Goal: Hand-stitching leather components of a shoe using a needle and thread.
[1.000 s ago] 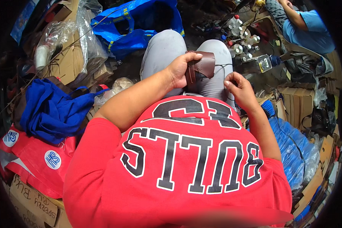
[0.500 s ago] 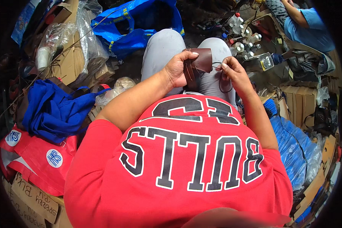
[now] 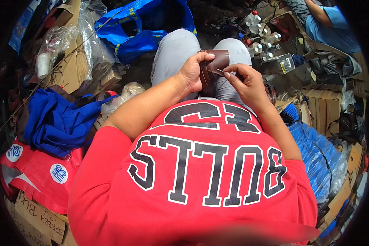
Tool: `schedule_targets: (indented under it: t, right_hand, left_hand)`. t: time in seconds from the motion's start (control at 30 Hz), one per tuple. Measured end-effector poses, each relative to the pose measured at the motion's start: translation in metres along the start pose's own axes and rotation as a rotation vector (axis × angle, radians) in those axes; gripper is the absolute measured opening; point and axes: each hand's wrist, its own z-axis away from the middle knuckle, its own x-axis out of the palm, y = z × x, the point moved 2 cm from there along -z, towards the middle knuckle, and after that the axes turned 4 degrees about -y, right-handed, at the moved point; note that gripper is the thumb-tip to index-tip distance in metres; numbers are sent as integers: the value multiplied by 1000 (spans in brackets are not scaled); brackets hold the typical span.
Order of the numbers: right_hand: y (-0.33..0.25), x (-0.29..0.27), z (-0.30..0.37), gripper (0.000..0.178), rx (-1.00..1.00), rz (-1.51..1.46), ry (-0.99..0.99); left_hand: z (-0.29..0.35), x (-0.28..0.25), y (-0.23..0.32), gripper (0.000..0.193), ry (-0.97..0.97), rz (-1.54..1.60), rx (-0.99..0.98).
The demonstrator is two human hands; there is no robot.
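Note:
My left hand (image 3: 192, 74) is closed round a dark brown leather piece (image 3: 218, 61), thumb on top, holding it over my knees. The leather looks like a shoe upper, with a flap and a thin lace-like strip (image 3: 206, 77) near the palm. My right hand (image 3: 246, 82) is at the leather's right edge, thumb and forefinger pinched on a thin, pale needle (image 3: 220, 70). Its tip touches or nearly touches the leather; I cannot tell which. The dark thread is not clearly visible now.
A blue bag (image 3: 145, 41) lies beyond my left knee. Plastic bottles (image 3: 264, 41) stand in a cluster at far right, near another person's blue sleeve (image 3: 336, 28). Blue cloth (image 3: 61, 123) is heaped at my left; blue plastic wrap (image 3: 315, 156) and cardboard (image 3: 324, 106) are at my right.
My right hand has moved left and in to the leather, from holding a dark thread out to its right. The left hand keeps its hold with little movement.

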Motion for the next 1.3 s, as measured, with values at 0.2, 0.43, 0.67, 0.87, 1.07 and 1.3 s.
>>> schedule_targets:
  t: [0.2,0.43,0.67,0.87,1.07,1.3]
  right_hand:
    - [-5,4,-4,12,105,-14,-65]
    - [-16,2,-6,13,182,167,-93]
    - [-21,8,-7,16,173,345,-83]
    - [-17,7,-10,14,215,189,-83]
    - [12,5,-2,15,235,-275,-119]
    - [3,0,4,16,278,-200,-157]
  left_hand:
    - [1,-1,1,31,20,-17,14]
    - [-1,-4,-1,32,19,-53,33]
    - [3,9,-7,31,55,-52,93]
    - [11,15,-2,34,46,-90,79]
    - [34,-4,11,41,25,-440,15]
    - [42,-3,11,36,3,-478,-7]
